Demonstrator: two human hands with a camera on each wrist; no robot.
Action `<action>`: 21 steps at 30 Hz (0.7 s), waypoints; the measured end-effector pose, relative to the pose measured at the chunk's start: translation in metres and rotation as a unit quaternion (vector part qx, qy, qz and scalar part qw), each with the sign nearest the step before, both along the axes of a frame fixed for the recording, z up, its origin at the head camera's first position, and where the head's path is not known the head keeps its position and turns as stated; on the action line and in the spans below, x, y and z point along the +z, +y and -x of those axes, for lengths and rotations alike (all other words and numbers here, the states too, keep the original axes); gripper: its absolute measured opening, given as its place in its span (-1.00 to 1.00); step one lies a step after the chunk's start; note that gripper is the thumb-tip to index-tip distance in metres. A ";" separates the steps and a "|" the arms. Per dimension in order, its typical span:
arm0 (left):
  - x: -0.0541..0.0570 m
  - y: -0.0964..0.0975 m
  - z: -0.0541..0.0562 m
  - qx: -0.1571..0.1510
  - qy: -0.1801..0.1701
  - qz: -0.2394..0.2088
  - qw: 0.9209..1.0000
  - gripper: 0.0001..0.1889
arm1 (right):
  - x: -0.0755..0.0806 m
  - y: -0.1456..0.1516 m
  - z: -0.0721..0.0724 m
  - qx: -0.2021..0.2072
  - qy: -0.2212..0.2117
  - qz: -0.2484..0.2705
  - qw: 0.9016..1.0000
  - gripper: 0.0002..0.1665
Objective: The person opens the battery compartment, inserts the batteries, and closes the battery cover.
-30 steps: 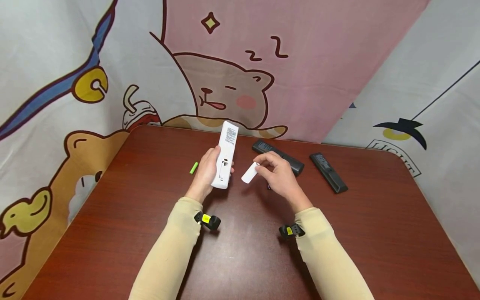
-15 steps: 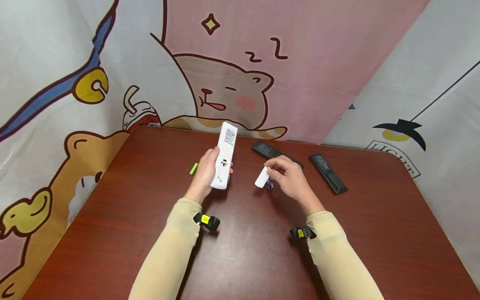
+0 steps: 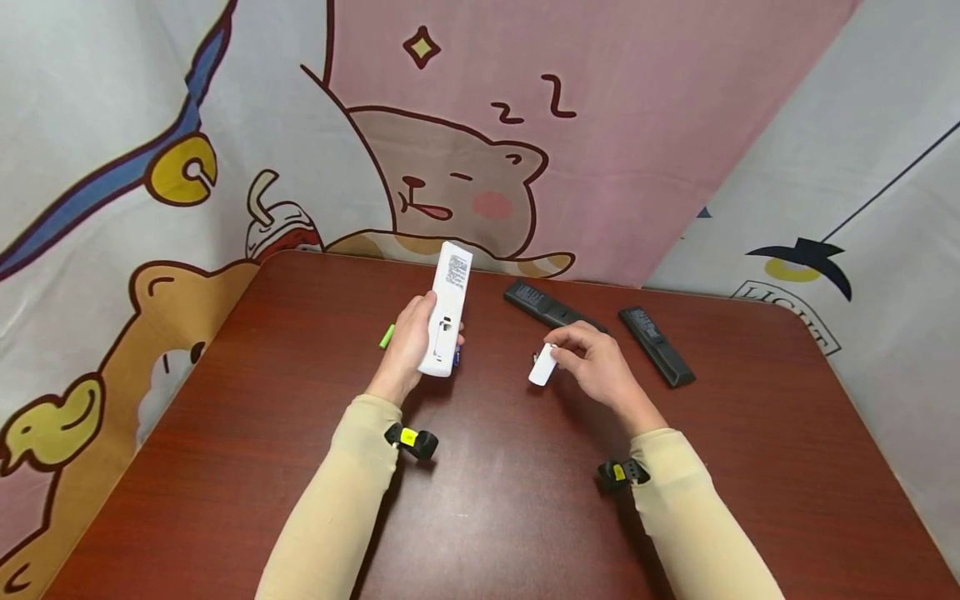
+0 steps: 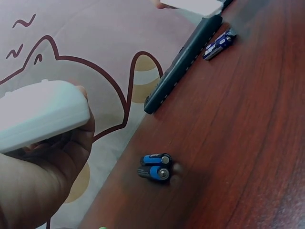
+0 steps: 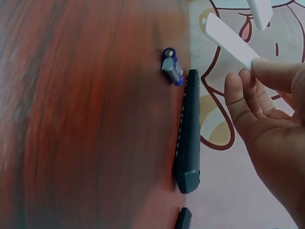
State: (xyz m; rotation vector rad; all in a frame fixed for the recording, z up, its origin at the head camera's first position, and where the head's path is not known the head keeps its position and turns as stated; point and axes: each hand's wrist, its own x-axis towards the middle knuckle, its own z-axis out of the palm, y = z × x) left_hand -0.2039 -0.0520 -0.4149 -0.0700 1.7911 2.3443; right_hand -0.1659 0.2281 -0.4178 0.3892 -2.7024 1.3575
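Observation:
My left hand (image 3: 407, 343) grips a white remote control (image 3: 452, 287), its back turned up and its battery compartment uncovered. Between thumb and fingers, my right hand (image 3: 597, 367) pinches a small white battery cover (image 3: 542, 367) above the table, to the right of the remote. Two blue-and-black batteries (image 4: 155, 167) lie side by side on the wood in the left wrist view; the remote partly hides them from the head. Purple-blue batteries (image 5: 172, 67) lie beneath the cover, mostly hidden by it in the head view. A green battery (image 3: 387, 336) rests left of my left hand.
Two black remote controls lie face down behind and right of my right hand: one (image 3: 543, 305) partly covered by the hand, the other (image 3: 657, 347) farther right. The brown table (image 3: 465, 500) ends at a cartoon-printed cloth (image 3: 637, 150) at the back.
My right hand has moved right and slightly toward me, carrying the battery cover away from the remote. The left hand with the remote has shifted only slightly left.

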 end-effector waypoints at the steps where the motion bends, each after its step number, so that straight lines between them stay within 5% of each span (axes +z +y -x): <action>1: 0.000 0.000 0.000 0.000 -0.001 -0.001 1.000 -0.63 | -0.001 0.002 0.000 0.000 -0.004 -0.005 1.000 -0.80; 21: 0.001 -0.001 0.001 0.000 0.004 0.011 1.000 -0.61 | -0.010 0.029 -0.001 0.015 -0.082 -0.080 0.993 -0.82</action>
